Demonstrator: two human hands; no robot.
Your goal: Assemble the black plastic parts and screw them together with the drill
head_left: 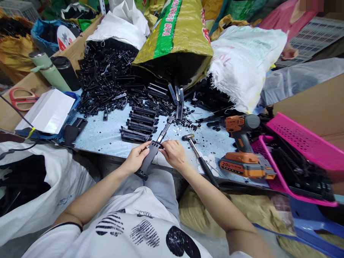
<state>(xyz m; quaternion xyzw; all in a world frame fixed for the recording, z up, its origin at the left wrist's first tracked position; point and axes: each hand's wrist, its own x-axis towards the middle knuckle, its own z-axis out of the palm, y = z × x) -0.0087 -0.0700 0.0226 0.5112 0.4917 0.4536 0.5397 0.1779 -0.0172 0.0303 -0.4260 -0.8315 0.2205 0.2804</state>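
Both hands meet at the table's front edge on a flat black plastic part [149, 157] with a narrow jointed metal-and-black arm [164, 130] reaching away from its far end. My left hand [136, 156] is closed around the part's left side, thumb on top. At the far right corner, by the joint, my right hand [173, 153] pinches it; what its fingertips cover is hidden. Just beyond, several similar black parts [142, 122] lie in a stacked row. A hammer [200, 158] with a black handle rests to the right of my right hand.
An orange cordless drill [238, 147] stands at right, beside pink baskets [302, 140] of black parts. Black pieces [106, 76] are heaped behind, below a yellow sack [182, 30] and white sacks [246, 60]. Red scissors [23, 99] and a green bottle [50, 72] are at left.
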